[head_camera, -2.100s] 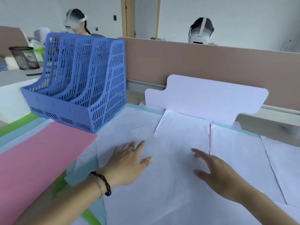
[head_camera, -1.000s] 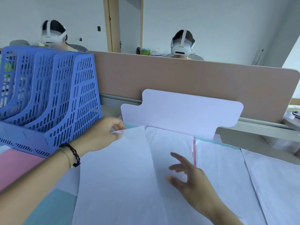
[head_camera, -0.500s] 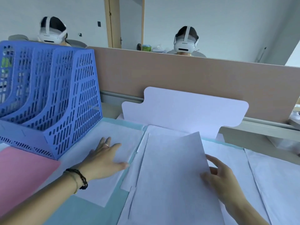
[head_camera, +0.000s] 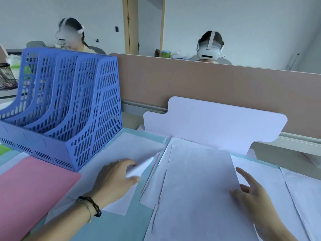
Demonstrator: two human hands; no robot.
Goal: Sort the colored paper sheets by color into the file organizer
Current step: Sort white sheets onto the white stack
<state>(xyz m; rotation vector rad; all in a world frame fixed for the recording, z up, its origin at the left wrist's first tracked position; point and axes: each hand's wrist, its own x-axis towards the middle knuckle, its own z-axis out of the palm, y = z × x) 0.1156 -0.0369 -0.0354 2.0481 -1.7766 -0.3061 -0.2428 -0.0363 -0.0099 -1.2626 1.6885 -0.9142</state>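
A blue perforated file organizer point(head_camera: 83, 108) with several slots stands at the left of the desk. In front of it my left hand point(head_camera: 114, 176) pinches the lifted right edge of a white sheet point(head_camera: 135, 146) between thumb and fingers. My right hand point(head_camera: 251, 190) lies with straight fingers against the right edge of a white sheet pile point(head_camera: 198, 185). A pink sheet point(head_camera: 29, 190) lies at the near left. Light blue sheets point(head_camera: 111, 228) show under the white ones, and a pink edge point(head_camera: 151, 173) peeks out between the two white piles.
A white cardboard flap point(head_camera: 215, 122) stands upright at the back against a tan desk partition point(head_camera: 208, 84). More white sheets point(head_camera: 304, 197) cover the right side. A green sheet edge point(head_camera: 3, 150) shows at far left. Two people wearing headsets sit beyond the partition.
My left hand went from lying flat on the left white sheet to pinching and curling up its right edge. My right hand stays at the edge of the right pile.
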